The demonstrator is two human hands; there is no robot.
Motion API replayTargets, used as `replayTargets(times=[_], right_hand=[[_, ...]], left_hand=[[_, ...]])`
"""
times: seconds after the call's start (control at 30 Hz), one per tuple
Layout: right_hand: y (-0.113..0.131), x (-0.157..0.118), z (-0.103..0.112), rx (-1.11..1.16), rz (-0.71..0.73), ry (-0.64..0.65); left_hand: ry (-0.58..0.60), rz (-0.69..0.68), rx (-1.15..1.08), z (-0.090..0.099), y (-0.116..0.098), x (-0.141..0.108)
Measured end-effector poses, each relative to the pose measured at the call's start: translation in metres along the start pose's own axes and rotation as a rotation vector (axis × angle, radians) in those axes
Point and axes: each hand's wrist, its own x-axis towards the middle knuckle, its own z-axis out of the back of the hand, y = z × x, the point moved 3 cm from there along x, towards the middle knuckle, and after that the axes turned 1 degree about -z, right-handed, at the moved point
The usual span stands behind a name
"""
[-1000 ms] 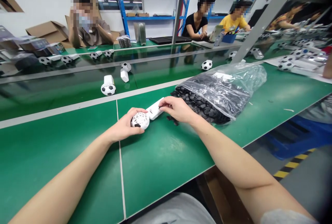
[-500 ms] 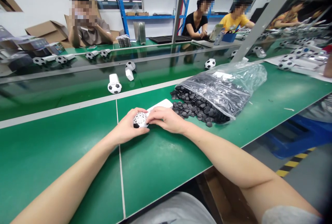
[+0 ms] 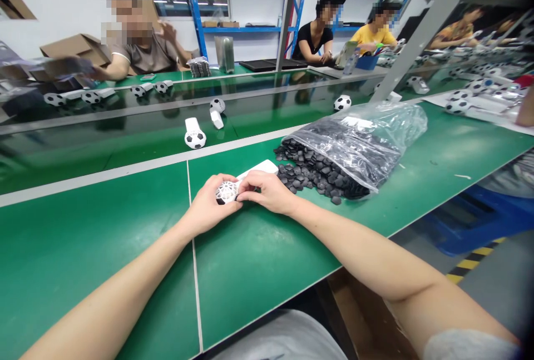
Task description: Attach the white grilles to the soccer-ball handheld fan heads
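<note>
A white device (image 3: 263,168) with a round, openwork ball-shaped head lies over the green table, its handle pointing right and away. My left hand (image 3: 211,204) is wrapped round the left side of the head, where a black patch shows. At the head's right edge, my right hand (image 3: 265,193) has thumb and forefinger pinched together; whatever is between them is too small to make out. Just beyond my right hand, loose black pieces (image 3: 298,173) spill from a clear plastic bag (image 3: 367,148).
Behind a pale strip (image 3: 137,167), white devices with football-patterned heads (image 3: 194,138) rest on the green conveyor. A slanted metal post (image 3: 425,31) rises at the right. People (image 3: 146,54) sit across the line. More football devices (image 3: 458,102) lie at the far right.
The devices on the near conveyor have shifted right, those on the far one left. My right fingertips have closed slightly at the head's edge. The person opposite has lowered one arm towards the boxes.
</note>
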Motion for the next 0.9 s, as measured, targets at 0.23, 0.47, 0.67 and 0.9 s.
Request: replayTargets(times=[0.23,0.47,0.67,0.9], right_hand=[[-0.004,0.0,-0.001,-0.042,-0.008,-0.031],[-0.005,0.003,-0.002,-0.108,-0.033,-0.013],[0.005,0.007,0.011,-0.182,0.033,-0.166],[-0.001,0.004,0.027,-0.435,0.005,-0.11]], left_hand=[[-0.012,0.0,-0.036,0.0,0.001,0.0],[-0.107,-0.01,-0.048,-0.005,0.003,-0.003],[-0.101,0.17,-0.529,-0.001,0.008,-0.002],[0.043,0.532,-1.28,0.013,0.019,0.002]])
